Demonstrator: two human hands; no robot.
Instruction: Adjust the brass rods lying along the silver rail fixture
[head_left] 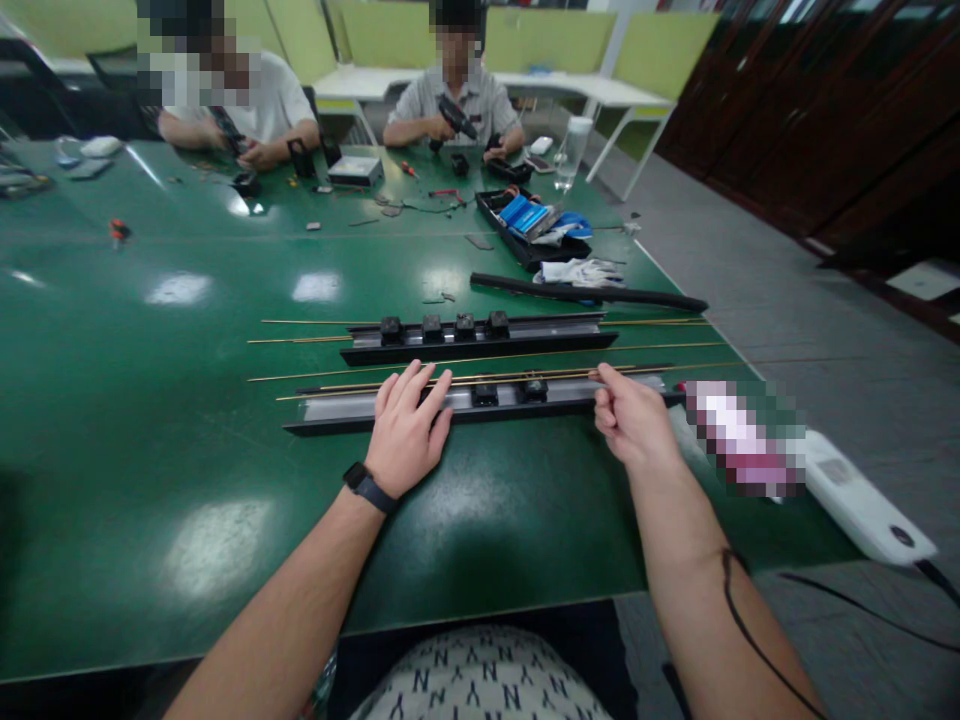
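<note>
A long black channel point(341, 412) with a pale inner floor lies across the green table before me. Two small black blocks point(534, 388) show in it. My left hand point(405, 425), fingers spread, rests palm down over its left part and hides what is underneath. Thin brass-coloured rods point(495, 379) run lengthwise along this channel. At its right part my right hand point(636, 415) is closed, thumb and forefinger pinching a thin rod. Just behind, a second black channel point(480, 349) holds several black blocks point(432, 327), with more thin rods beside it.
Farther back lie a black tube point(585, 291), gloves point(581, 272) and a black tray point(510, 235) with blue items. A white device point(855, 495) with a cable sits at the right edge. Across the table, two people handle tools and black parts near a clear bottle point(572, 155).
</note>
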